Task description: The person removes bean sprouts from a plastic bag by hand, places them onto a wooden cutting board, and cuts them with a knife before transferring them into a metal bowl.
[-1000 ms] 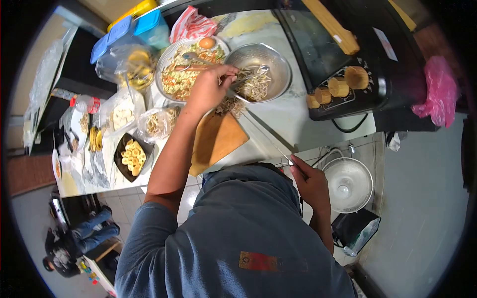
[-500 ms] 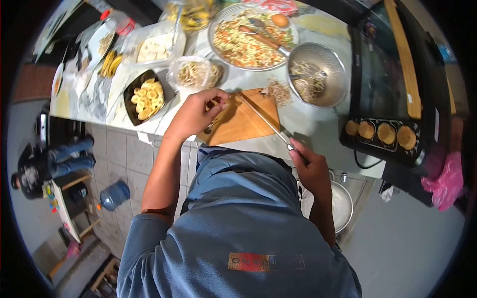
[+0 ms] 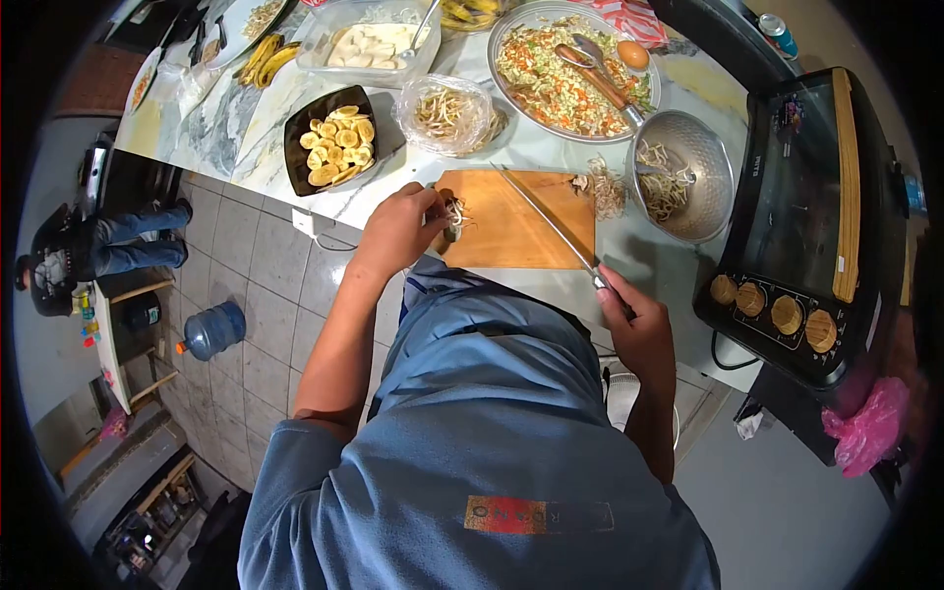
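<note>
My right hand (image 3: 637, 320) is wrapped round the handle of a long knife (image 3: 546, 219), whose blade slants up and left across the wooden cutting board (image 3: 521, 236). At the board's left edge my left hand (image 3: 398, 231) is closed, its bent fingertips on a small bunch of bean sprouts (image 3: 455, 212). Just off the board's right side lies a heap of sprout scraps (image 3: 608, 189). Beyond that, a metal bowl (image 3: 710, 162) holds more sprouts. Behind the board sits a clear plastic bag of sprouts (image 3: 447, 116).
A black bowl of banana slices (image 3: 339, 147) stands left of the bag. At the back are a tray of chopped vegetables (image 3: 521, 113) with an egg (image 3: 632, 54) and a plastic tub (image 3: 315, 54). A toaster oven (image 3: 787, 197) stands right. Another person (image 3: 74, 246) is far left.
The view has shifted, so the counter sits further right. My left fingers have come down to the board's left edge, with sprouts now showing at them. The knife stays in my right hand over the board.
</note>
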Action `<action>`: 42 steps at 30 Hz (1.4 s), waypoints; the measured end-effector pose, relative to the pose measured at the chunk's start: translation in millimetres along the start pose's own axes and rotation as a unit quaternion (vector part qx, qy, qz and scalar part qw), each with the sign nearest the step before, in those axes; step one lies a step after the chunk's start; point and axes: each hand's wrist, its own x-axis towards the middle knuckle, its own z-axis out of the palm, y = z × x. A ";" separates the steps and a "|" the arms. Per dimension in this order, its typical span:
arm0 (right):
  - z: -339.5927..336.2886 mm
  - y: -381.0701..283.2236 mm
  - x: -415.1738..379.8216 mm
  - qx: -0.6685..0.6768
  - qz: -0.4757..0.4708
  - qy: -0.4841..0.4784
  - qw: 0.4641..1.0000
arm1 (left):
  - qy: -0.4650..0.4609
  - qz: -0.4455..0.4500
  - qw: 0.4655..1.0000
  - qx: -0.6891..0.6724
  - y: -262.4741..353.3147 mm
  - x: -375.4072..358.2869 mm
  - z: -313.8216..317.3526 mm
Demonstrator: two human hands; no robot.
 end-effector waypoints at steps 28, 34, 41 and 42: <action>6.8 16.2 -24.8 0.029 0.063 0.045 0.997 | -0.074 -0.009 0.996 -0.055 10.8 11.7 -28.1; 6.4 9.8 -26.4 0.031 0.066 0.045 0.996 | -0.062 0.023 0.993 -0.094 3.7 13.2 -32.4; 7.5 16.6 -32.0 0.036 0.056 0.063 0.996 | -0.072 0.001 0.991 -0.111 10.3 15.6 -28.5; 6.9 16.4 -32.8 0.036 0.055 0.065 0.996 | -0.067 0.003 0.988 -0.137 11.1 16.6 -26.0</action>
